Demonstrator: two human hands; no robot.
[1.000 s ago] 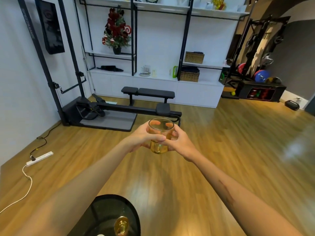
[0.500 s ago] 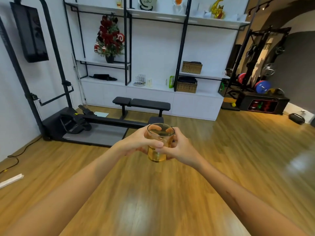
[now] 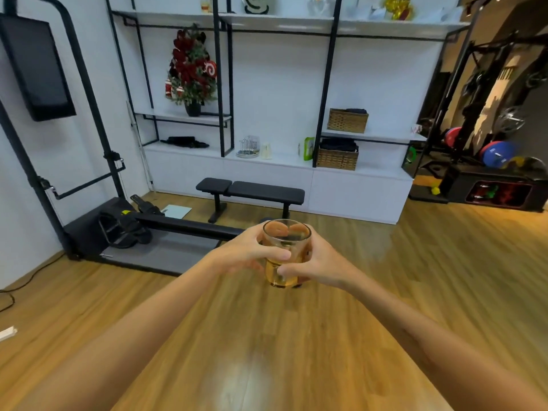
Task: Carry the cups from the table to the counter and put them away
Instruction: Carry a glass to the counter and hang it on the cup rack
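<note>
A clear glass cup [image 3: 285, 243] with amber liquid in its lower part is held upright in front of me, above the wooden floor. My left hand [image 3: 252, 252] wraps its left side and my right hand [image 3: 318, 262] wraps its right side, fingers showing through the glass. The white counter [image 3: 278, 161] runs along the far wall under black-framed shelves, and a small cup rack [image 3: 248, 146] stands on it.
A black bench [image 3: 252, 189] stands in front of the counter. A rowing machine [image 3: 142, 225] on a grey mat lies at the left. Wicker baskets [image 3: 338, 158] sit on the counter's right part. A weight rack [image 3: 498, 161] fills the far right. A power strip [image 3: 7, 333] lies at the left edge.
The view has moved forward toward the counter and shelves. The black round table with another cup has dropped out of view at the bottom. Both hands keep hold of the cup.
</note>
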